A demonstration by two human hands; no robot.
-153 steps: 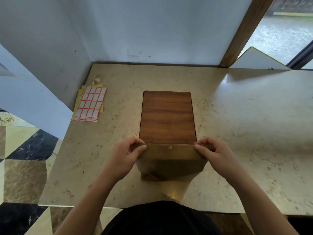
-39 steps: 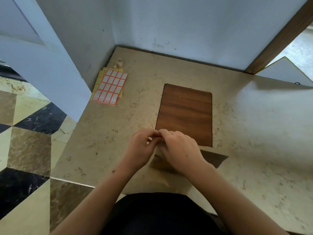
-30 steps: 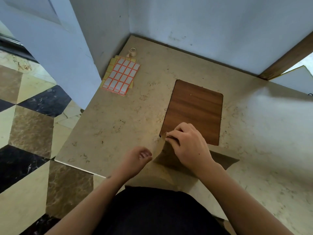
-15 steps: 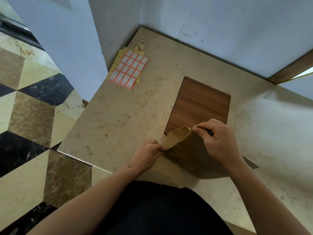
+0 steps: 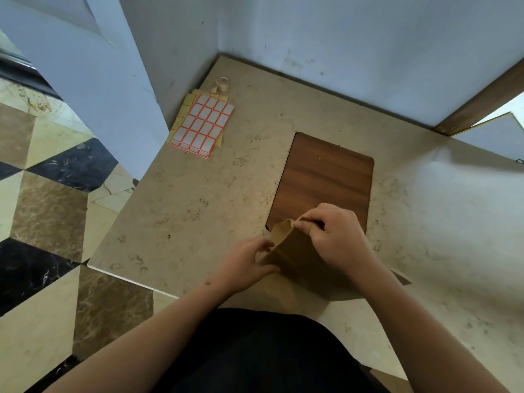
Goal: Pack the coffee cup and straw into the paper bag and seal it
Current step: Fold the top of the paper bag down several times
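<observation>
Paper bag (image 5: 295,251), brown and partly folded, stands at the near edge of the stone table (image 5: 198,211), just in front of us and overlapping the near end of a dark wooden board (image 5: 323,180) set flat on the tabletop. We see its upper edge raised and bent toward the left, with the top corner free. We cannot tell what the bag contains; neither cup nor straw shows in this view.

Our right hand (image 5: 337,239) lies over the top of the bag with its fingers curled, thumb and forefinger pinching the folded upper edge. Our left hand (image 5: 246,265) meets the bag's left side near its lower part, fingers bent against the paper and thumb reaching toward the crease; we take this as a light hold on the side of the bag. Both forearms reach in from the bottom of the view, above a dark garment.

Farther out, at the far left corner of the table, we note a sheet of white labels with red borders (image 5: 204,126) lying on yellow sheets, and just beyond it, against the wall, a small roll of tape (image 5: 222,83). Pale blue walls (image 5: 340,38) enclose the corner. To the left, beyond the table's edge, lies a floor (image 5: 42,208) of black, brown and cream tiles.
</observation>
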